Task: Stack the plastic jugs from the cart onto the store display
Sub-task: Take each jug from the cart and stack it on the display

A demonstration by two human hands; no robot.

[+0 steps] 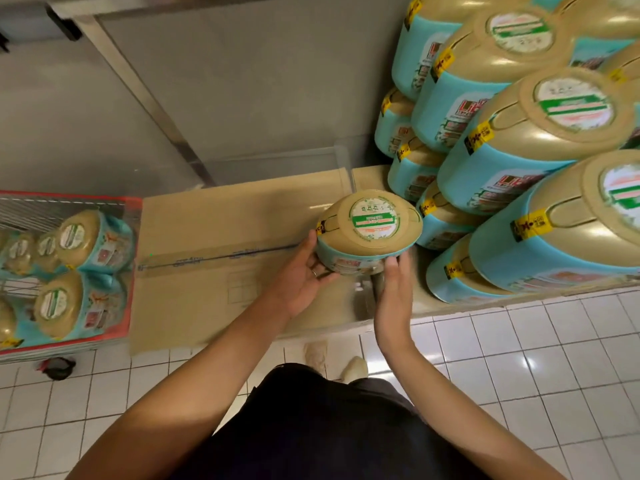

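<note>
A tan-topped jug with a blue label (369,233) stands upright on the cardboard-covered display platform (214,237), just left of the stacked jugs (519,161). My left hand (304,275) holds its left side, fingers curved round the base. My right hand (393,292) presses flat against its front right side with straight fingers. Several more of the same jugs lie in the red-rimmed cart (69,271) at the far left.
The jug stack rises several layers high on the right and leans over the platform. A grey metal wall panel (207,81) stands behind the display. White floor tiles (519,375) lie below, with my shoes by the platform's edge.
</note>
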